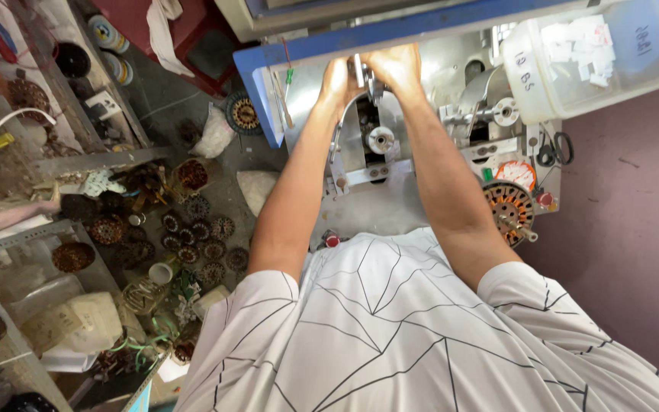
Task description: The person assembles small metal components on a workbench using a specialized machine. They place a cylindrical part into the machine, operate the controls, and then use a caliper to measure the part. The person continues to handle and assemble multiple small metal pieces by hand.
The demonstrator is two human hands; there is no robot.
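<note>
Both the left hand (335,80) and the right hand (397,67) are closed together on a metal part (361,72) at the top of the winding machine (371,149), beside a wound stator (509,207) on the surface (379,214).

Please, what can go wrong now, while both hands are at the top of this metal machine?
1. Both the left hand and the right hand are close against the metal parts at the top of the machine; if a part moves, fingers might get pinched.
2. The wound stator sits at the machine's edge beside the right forearm; a bump could push it off.
3. The scissors hang close to that arm and might scratch it.
</note>
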